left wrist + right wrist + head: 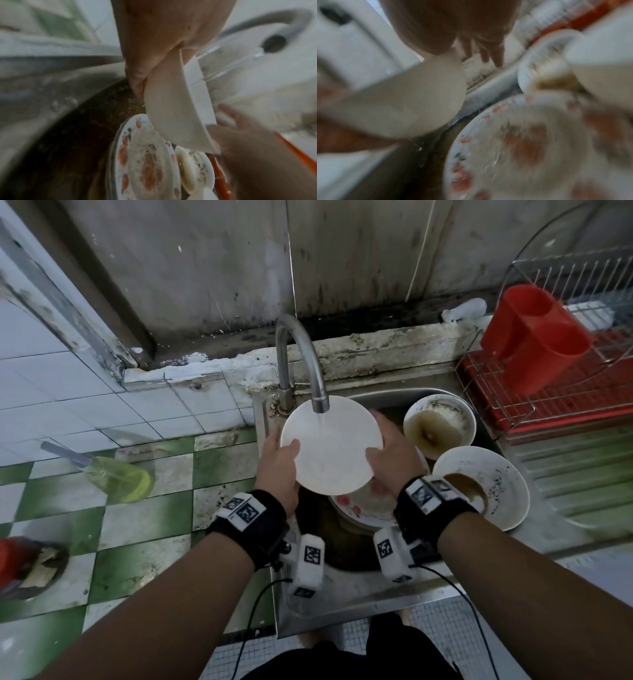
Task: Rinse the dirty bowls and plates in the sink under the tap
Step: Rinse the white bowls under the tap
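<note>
A white bowl [332,446] [171,115] [402,101] is held tilted under the tap [301,350], and water runs from the spout into it. My left hand [281,463] [154,40] grips its left rim, thumb inside. My right hand [390,453] [453,27] holds the right rim, thumb on the inner face and fingers straight behind. In the sink [342,594] below lies a dirty flower-patterned plate [363,508] [145,162] [522,148]. Two dirty white bowls [440,424] [486,491] with brown residue sit at the sink's right.
A wire dish rack [548,392] on a red tray holds a red cutlery cup [534,337] at the right. A green bottle [120,477] lies on the tiled counter at the left. Orange chopsticks [219,175] lie beside the plates.
</note>
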